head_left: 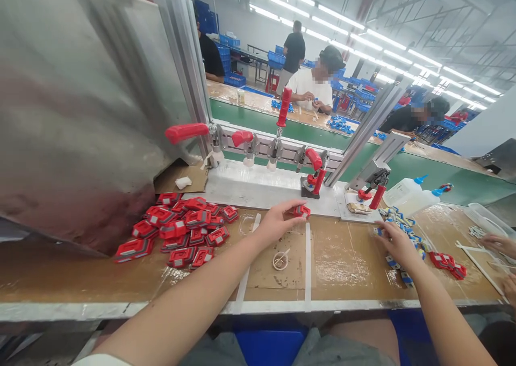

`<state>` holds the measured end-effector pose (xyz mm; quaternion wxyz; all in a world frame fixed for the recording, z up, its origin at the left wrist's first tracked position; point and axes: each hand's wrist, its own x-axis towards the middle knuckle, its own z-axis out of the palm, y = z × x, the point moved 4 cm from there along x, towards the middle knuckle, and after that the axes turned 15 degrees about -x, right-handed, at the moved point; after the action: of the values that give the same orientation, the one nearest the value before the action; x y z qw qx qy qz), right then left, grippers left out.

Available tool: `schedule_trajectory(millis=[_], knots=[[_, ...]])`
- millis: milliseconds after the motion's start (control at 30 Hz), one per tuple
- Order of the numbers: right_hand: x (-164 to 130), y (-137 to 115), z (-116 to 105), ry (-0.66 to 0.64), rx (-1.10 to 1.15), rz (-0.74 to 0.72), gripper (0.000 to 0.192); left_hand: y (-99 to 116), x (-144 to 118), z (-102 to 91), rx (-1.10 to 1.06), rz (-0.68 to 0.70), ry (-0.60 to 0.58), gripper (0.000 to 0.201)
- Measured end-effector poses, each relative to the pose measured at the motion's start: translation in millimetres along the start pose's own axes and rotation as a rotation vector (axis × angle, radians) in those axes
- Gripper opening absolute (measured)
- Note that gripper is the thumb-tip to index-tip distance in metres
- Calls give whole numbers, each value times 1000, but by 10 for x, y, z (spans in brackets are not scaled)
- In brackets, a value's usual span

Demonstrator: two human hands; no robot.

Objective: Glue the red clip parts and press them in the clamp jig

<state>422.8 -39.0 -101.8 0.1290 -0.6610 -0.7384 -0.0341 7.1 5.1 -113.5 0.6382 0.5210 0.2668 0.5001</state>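
One small red part sits pinched between the fingertips of the left hand, at the far edge of the workbench just below the white fixture plate. That hand is mostly closed, thumb and forefinger curled around the part's near end. The piece looks like moulded plastic with a grey inlay: probably light, stiff and fairly smooth, so a pinch across its long sides should hold it better than one on its faces.

At about three o'clock from it, the right hand lies palm down with fingers loosely spread over a scatter of blue and white pieces; whether it has hold of one I cannot tell.

At nine o'clock from the left hand lies a heap of red parts. At twelve o'clock stands a row of red-handled toggle clamps on a rail. A small round cup rests at six o'clock.
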Motion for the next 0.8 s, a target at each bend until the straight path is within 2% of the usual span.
schedule_trajectory(millis=[100, 233, 300, 367, 467, 567, 700, 800], knots=[[27, -595, -4, 0, 232, -117, 32, -26, -4, 32, -133, -72, -36, 52], [218, -1477, -5, 56, 638, -243, 28, -122, -1, 40, -352, -208, -13, 48], [352, -1838, -12, 88, 706, -344, 24, -163, 5, 31, -432, -263, 8, 47], [458, -2101, -32, 148, 652, -473, 19, -189, 7, 18, -454, -311, 35, 47], [528, -2322, -42, 259, 488, -681, 15, -209, -4, 13, -424, -365, 68, 48], [541, -2398, -5, 325, 362, -830, 13, -218, -22, 24, -385, -382, 110, 48], [566, -2435, 62, 296, 226, -898, 14, -235, -31, 28, -358, -391, 172, 43], [573, -2464, 60, 325, 117, -943, 15, -247, -25, 22, -371, -384, 236, 41]])
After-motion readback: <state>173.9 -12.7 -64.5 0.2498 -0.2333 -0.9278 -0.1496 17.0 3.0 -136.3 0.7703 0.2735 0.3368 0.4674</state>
